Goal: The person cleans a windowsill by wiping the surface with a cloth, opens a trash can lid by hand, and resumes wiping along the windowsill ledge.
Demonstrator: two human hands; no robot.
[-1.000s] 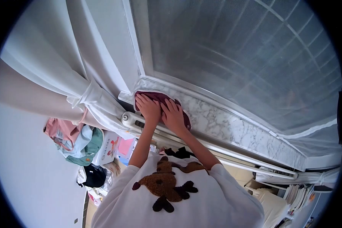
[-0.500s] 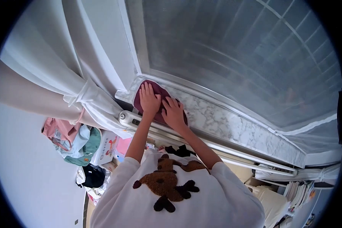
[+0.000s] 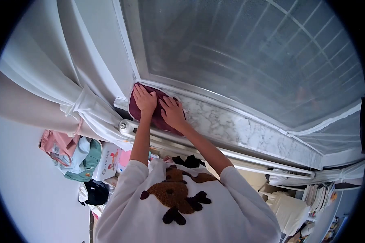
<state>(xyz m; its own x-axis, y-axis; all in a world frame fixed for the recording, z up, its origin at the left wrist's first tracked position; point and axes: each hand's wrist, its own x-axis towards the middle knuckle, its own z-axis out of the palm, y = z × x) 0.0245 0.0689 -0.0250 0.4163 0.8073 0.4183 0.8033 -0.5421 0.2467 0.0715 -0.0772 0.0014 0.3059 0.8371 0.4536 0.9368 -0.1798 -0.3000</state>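
Hands flat on maroon cloth

Bare hands, white short-sleeved top with fuzzy brown animal appliqué

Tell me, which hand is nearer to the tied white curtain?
Left. The left hand presses the dark red cloth on the curtain side; the right hand rests on the same cloth, farther from the curtain.

Soft cool light, fisheye bending, black corners, window screen hazy
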